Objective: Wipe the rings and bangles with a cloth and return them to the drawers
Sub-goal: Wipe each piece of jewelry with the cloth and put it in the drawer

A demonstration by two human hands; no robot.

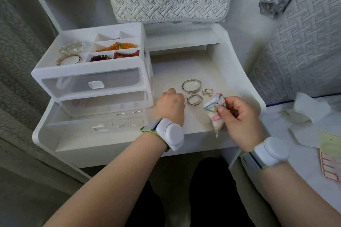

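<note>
— Bangles, a stacked pair of thin silver metal hoops (193, 98): where do they lie?
— On the white raised-edge desk (175, 68), right of the white plastic drawer unit (92, 75); its clear bottom drawer (73, 124) stands open, other silver hoops (127, 120) inside.
— And the hands?
— The pair lies between them; the left hand (170, 107), curled beside it, is nearer; whether it holds anything is hidden; the right hand (241, 116) pinches a crumpled pastel cloth (215, 108).

Soft, even daylight, faint shadows, slight overall blur, and wide-angle bending at the edges.
</note>
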